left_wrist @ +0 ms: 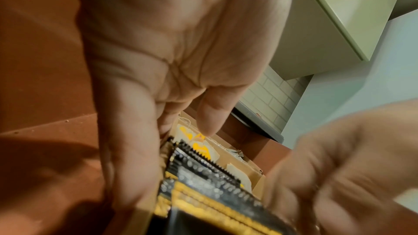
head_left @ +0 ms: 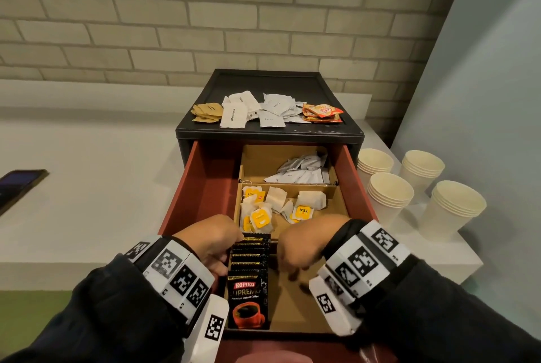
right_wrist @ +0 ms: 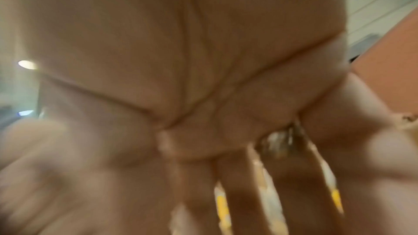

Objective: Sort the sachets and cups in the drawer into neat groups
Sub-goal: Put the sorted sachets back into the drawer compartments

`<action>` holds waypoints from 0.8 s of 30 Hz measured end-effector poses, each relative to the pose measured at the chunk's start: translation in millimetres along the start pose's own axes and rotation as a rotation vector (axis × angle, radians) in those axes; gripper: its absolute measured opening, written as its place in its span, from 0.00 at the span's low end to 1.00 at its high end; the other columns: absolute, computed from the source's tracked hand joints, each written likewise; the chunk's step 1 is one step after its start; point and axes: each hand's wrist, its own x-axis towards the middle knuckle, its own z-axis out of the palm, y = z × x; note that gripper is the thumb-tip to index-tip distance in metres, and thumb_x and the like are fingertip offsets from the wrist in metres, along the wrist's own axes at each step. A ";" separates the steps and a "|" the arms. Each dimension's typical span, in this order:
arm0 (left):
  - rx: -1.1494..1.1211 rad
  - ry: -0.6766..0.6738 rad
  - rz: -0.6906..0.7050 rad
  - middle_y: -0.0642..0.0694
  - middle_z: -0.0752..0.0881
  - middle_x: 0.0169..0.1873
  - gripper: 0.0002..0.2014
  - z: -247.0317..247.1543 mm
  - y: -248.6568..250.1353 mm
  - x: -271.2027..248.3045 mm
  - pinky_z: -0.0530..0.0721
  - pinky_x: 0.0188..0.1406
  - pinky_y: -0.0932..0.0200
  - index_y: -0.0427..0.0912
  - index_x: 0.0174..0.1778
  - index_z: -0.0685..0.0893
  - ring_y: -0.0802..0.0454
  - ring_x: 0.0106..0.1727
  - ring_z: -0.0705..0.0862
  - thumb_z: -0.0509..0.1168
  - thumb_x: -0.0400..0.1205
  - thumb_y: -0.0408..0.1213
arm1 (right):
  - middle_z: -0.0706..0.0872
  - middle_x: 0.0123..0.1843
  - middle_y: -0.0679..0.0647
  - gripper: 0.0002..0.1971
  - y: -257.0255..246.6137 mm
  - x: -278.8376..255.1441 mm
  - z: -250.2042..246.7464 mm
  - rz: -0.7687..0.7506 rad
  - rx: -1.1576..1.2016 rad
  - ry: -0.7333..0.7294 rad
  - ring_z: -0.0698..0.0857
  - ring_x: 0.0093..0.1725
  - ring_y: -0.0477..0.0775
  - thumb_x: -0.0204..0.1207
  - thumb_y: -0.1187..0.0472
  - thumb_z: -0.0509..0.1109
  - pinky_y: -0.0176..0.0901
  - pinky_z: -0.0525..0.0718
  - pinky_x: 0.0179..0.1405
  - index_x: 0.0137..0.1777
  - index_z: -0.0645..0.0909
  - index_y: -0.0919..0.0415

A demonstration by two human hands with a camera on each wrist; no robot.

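Note:
The red drawer (head_left: pixel 187 187) is pulled out, with cardboard compartments inside. In the front compartment a row of black Kopiko coffee sachets (head_left: pixel 248 263) stands on edge. My left hand (head_left: pixel 210 242) rests its straight fingers (left_wrist: pixel 135 149) against the left side of that row (left_wrist: pixel 203 185). My right hand (head_left: pixel 298 248) hovers at the row's right side, blurred, fingers (right_wrist: pixel 196 194) spread and holding nothing I can see. Tea bags (head_left: pixel 263 213) with yellow tags fill the middle compartment. White sachets (head_left: pixel 301 172) lie in the back one.
Brown, white and orange sachets (head_left: pixel 263 111) lie grouped on top of the black cabinet (head_left: pixel 336 131). Several stacks of paper cups (head_left: pixel 389 196) stand on the white counter to the right. A dark phone (head_left: pixel 17 187) lies at far left. A brick wall is behind.

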 end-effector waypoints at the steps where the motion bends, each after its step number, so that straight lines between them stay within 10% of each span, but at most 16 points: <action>1: -0.008 0.001 0.019 0.40 0.78 0.41 0.05 0.0 0.5 0.9 0.85 0.38 0.51 0.40 0.50 0.76 0.48 0.34 0.79 0.55 0.85 0.32 | 0.85 0.59 0.62 0.16 6.5 0.5 -8.5 0.030 0.025 0.056 0.77 0.47 0.54 0.79 0.62 0.64 0.42 0.77 0.44 0.64 0.80 0.66; 7: -0.005 0.099 0.108 0.45 0.71 0.30 0.10 -10.0 20.1 -2.1 0.68 0.29 0.61 0.45 0.36 0.71 0.53 0.29 0.69 0.59 0.84 0.32 | 0.82 0.64 0.62 0.17 36.2 25.2 -51.5 0.193 0.176 0.384 0.80 0.62 0.60 0.77 0.61 0.62 0.48 0.80 0.58 0.63 0.80 0.66; 9: -0.018 0.136 0.116 0.43 0.74 0.38 0.02 -15.9 25.8 2.0 0.72 0.35 0.57 0.44 0.47 0.73 0.51 0.36 0.72 0.59 0.84 0.34 | 0.75 0.71 0.61 0.22 41.6 34.5 -59.3 0.248 0.207 0.390 0.76 0.69 0.60 0.77 0.59 0.63 0.48 0.77 0.63 0.71 0.74 0.62; 14: -0.038 0.084 0.067 0.35 0.73 0.69 0.19 -22.5 37.9 16.4 0.80 0.54 0.42 0.41 0.73 0.72 0.37 0.65 0.74 0.59 0.85 0.35 | 0.63 0.76 0.60 0.28 52.2 69.8 -75.0 0.411 0.239 0.355 0.67 0.73 0.68 0.77 0.49 0.65 0.55 0.72 0.67 0.76 0.66 0.53; 24: -0.012 -0.023 0.031 0.26 0.74 0.69 0.22 -22.9 54.0 48.9 0.79 0.62 0.34 0.31 0.75 0.68 0.28 0.66 0.78 0.58 0.84 0.32 | 0.74 0.75 0.54 0.31 59.9 129.0 -86.5 0.351 -0.035 0.201 0.74 0.73 0.60 0.75 0.38 0.62 0.56 0.72 0.72 0.75 0.69 0.49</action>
